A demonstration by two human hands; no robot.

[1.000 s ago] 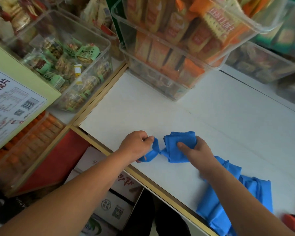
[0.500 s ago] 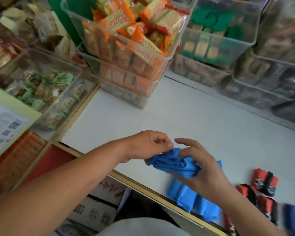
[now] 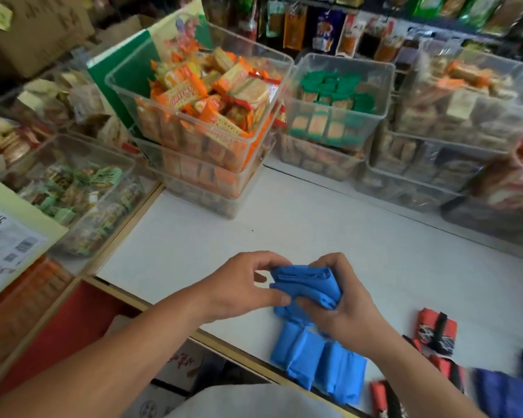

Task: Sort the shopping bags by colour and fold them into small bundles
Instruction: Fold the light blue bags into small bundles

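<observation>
Both hands grip the blue shopping bag (image 3: pixel 307 286), half-bundled, just above the white worktop (image 3: pixel 344 230) at about 6 o'clock in the view. The left hand (image 3: pixel 242 285) pinches its left end between thumb and fingers, and the right hand (image 3: pixel 344 309) curls round its right side. The bag's unrolled tail (image 3: pixel 317 363) lies toward 5 o'clock, near the worktop's front edge. Red bundles (image 3: pixel 435 333) sit at 4 o'clock. The folds could spring open if either pinch slackens. If the tail slid over the edge, it might tug the roll loose.
</observation>
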